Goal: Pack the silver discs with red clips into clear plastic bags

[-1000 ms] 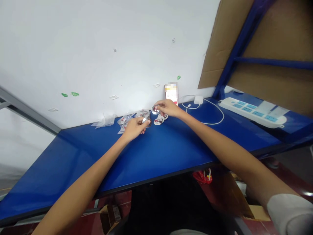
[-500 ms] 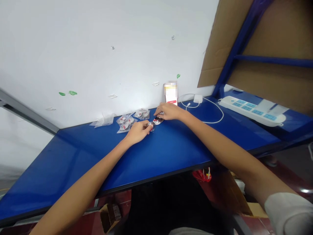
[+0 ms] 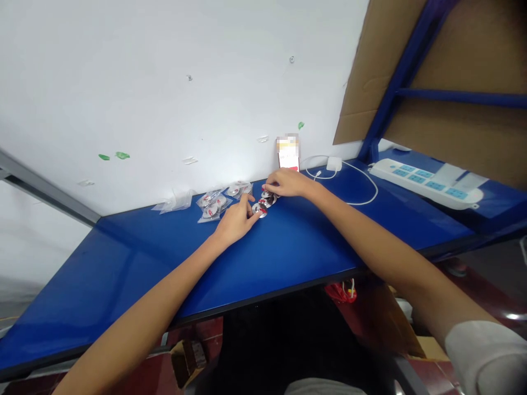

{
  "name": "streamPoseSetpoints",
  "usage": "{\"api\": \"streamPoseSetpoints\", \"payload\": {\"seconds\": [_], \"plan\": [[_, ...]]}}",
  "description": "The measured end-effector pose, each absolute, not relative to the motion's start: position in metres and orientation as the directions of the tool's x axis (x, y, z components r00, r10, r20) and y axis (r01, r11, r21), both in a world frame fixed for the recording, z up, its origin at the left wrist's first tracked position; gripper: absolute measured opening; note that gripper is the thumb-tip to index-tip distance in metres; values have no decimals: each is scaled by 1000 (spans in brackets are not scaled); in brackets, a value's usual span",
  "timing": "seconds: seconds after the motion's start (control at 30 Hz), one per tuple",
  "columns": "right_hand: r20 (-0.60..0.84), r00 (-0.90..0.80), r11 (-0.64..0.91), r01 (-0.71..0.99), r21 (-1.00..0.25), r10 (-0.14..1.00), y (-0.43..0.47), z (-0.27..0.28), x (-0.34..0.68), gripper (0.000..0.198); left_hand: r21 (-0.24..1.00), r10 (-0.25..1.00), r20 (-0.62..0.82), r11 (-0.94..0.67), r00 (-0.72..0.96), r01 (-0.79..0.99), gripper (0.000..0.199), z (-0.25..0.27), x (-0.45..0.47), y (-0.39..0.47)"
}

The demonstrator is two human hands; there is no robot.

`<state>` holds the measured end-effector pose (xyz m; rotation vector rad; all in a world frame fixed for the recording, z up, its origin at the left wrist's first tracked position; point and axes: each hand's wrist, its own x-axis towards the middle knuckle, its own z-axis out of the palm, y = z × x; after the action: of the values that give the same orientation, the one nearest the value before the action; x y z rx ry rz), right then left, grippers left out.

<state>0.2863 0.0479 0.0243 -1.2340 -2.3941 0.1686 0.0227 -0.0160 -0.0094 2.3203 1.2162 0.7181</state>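
Observation:
A shiny round metal disc with a red mark (image 3: 260,210) lies on the blue table beside my left hand (image 3: 235,220). That hand is open, its thumb at the disc's edge and its index finger lifted apart. Just behind, my right hand (image 3: 285,182) pinches another red-marked disc (image 3: 267,194), partly covered by the fingers. These discs overlap in a short row. Left of them lie clear plastic bags of similar discs, one bag (image 3: 213,207) close to my left hand and another (image 3: 239,190) near the wall.
Flat clear plastic bags (image 3: 176,202) lie at the back left. A phone with a lit screen (image 3: 288,156) leans on the white wall. To the right are a white charger (image 3: 334,163) with its cable and a white power strip (image 3: 428,184). The blue table (image 3: 263,269) has a dark front edge.
My left hand has let go of its disc, which now lies on the table, and its fingers have spread. My right hand has shifted slightly, with more of the discs showing.

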Motion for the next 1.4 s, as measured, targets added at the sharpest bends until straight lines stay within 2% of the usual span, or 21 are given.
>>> {"api": "streamPoseSetpoints", "payload": {"seconds": [0.13,0.23,0.43,0.6,0.77,0.93,1.07,1.27,1.33,1.4], "plan": [[332,-567,632,764,-129,753,44,26,282,38,549,825,266,-555,498,626,40,-10,24,-21],[338,-552,605,793,-70,762,41,28,279,42,503,803,272,-589,531,633,35,-10,24,-22],[369,-485,542,838,-63,793,39,30,276,46,411,745,283,-664,604,625,13,-4,18,-17],[393,-446,511,857,-71,804,39,30,275,45,373,682,251,-723,687,582,28,3,16,-19],[380,-453,514,855,-71,806,39,29,273,45,362,654,236,-746,719,560,25,5,18,-23],[390,-453,517,853,-73,802,38,30,273,44,256,629,201,-774,751,579,42,3,19,-27],[419,-447,521,850,-75,790,37,29,272,43,197,611,196,-791,767,579,47,0,20,-29],[444,-455,537,840,-72,772,37,29,272,41,220,613,215,-789,760,574,45,1,16,-25],[444,-459,539,839,-68,770,37,29,272,41,245,567,235,-821,789,517,42,3,18,-27],[444,-455,534,843,-63,772,37,29,272,41,242,468,259,-878,845,412,41,6,23,-34]]}}
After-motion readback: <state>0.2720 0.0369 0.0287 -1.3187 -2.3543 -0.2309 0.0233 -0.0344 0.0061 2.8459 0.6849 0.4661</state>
